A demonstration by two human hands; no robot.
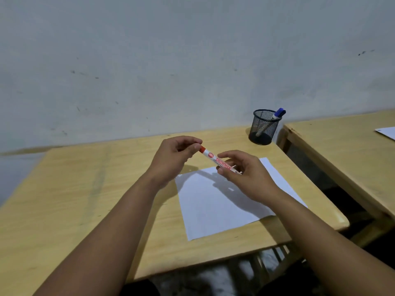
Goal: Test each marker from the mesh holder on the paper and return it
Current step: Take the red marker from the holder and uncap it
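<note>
A white marker with red lettering and a red cap (213,158) is held level above the desk between both hands. My left hand (174,155) pinches its red cap end. My right hand (243,173) grips the barrel's other end, which the fingers hide. Under the hands a white sheet of paper (215,206) lies on the wooden desk (70,195). At the desk's far right corner stands a black mesh holder (264,128), with a blue-capped marker (277,114) leaning out of it.
A grey wall rises right behind the desk. A second wooden desk (342,150) stands to the right across a narrow gap, with a sheet of paper (388,132) at its far edge. Chair slats show below the near edge.
</note>
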